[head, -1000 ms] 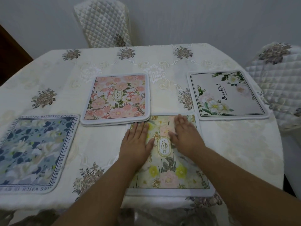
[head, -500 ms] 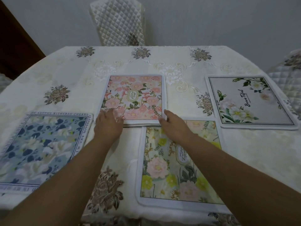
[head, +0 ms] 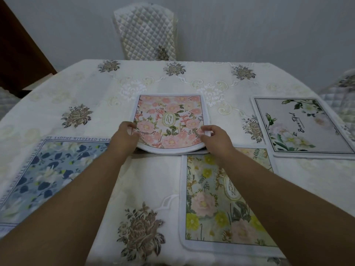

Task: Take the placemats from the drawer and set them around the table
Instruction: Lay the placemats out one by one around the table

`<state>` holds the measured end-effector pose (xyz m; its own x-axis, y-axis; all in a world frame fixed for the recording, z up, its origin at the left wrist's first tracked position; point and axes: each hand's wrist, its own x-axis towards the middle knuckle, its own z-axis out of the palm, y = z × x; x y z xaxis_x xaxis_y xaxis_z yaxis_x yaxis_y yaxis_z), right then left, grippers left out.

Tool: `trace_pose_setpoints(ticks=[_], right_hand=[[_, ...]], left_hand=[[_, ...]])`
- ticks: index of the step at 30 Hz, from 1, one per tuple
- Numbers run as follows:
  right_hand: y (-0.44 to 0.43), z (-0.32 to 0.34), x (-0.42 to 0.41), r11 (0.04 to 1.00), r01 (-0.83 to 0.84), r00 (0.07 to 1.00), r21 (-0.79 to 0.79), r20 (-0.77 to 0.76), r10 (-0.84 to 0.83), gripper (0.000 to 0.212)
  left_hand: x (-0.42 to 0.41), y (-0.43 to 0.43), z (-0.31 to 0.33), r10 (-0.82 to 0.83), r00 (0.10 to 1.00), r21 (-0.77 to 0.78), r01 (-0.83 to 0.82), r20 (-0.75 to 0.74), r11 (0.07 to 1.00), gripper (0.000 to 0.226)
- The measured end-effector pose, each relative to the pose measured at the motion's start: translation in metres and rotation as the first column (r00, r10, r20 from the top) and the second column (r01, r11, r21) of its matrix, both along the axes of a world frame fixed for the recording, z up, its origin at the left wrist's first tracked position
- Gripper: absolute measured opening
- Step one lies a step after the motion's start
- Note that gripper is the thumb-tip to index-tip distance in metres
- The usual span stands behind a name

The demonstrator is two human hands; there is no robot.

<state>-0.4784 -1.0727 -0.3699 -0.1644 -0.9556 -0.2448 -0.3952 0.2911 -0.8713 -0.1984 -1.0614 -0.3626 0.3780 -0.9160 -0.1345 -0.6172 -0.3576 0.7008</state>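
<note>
A pink floral placemat (head: 169, 120) lies in the middle of the table, its near edge lifted and bowed. My left hand (head: 125, 135) grips its near left corner and my right hand (head: 215, 137) pinches its near right corner. A yellow floral placemat (head: 221, 204) lies flat under my right forearm at the near edge. To the left lies a blue floral placemat (head: 48, 173), and a grey one with white flowers (head: 299, 125) sits at the right.
The table (head: 92, 96) wears a cream embroidered cloth. A quilted chair (head: 146, 31) stands at the far side, another chair (head: 343, 93) at the right edge. A dark wooden door (head: 17, 50) is at the far left.
My hands left the yellow placemat, reached forward to the pink one, took hold of its near corners and lifted that edge off the table.
</note>
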Motion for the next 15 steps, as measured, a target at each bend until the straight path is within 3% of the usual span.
trace_pose_setpoints(ticks=[3,6,11,15], right_hand=[[0.007,0.016,0.0,0.986,-0.144,0.98,0.081,-0.128,0.154,0.035],[0.031,0.042,-0.005,0.974,-0.19,0.954,0.127,-0.212,0.214,0.03],[0.104,0.08,-0.03,0.955,-0.26,0.895,0.144,-0.336,0.294,0.038],[0.165,0.115,-0.046,0.987,-0.145,0.946,0.068,-0.282,0.158,0.039]], left_hand=[[-0.001,0.004,0.01,-0.035,0.984,0.09,0.051,-0.173,0.995,0.041],[-0.005,0.028,0.028,-0.005,0.926,0.156,0.068,-0.376,0.985,0.029],[-0.013,0.097,0.056,-0.165,0.978,0.019,0.168,-0.125,0.986,0.014],[-0.034,0.149,0.089,-0.292,0.956,-0.029,0.293,0.022,0.956,0.024]])
